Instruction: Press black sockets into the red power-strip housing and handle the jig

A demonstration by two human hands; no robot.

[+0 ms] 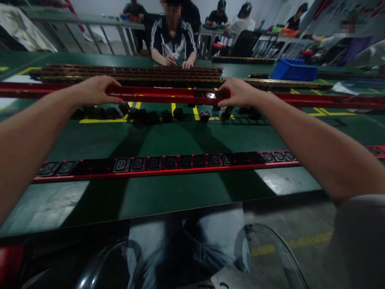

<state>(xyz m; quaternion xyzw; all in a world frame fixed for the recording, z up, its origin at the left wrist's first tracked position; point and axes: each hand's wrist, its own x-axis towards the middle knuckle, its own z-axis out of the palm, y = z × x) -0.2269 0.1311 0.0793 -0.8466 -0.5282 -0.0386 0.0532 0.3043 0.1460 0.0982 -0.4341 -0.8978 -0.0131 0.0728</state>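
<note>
Both my arms reach forward over a green table point(186, 136). My left hand point(96, 90) and my right hand point(237, 92) each grip a long red metal channel point(171, 96) that runs across the table, fingers wrapped over its edge. Just below the channel lies a row of several loose black socket modules point(150, 116). Nearer to me lies a second red strip point(168, 164) filled with several black sockets.
A stack of dark long strips point(132, 73) lies beyond the channel, with a seated person's hands point(177, 62) on it. A blue bin point(293, 70) stands at the back right. Other people sit at tables further back. Yellow lines mark the table.
</note>
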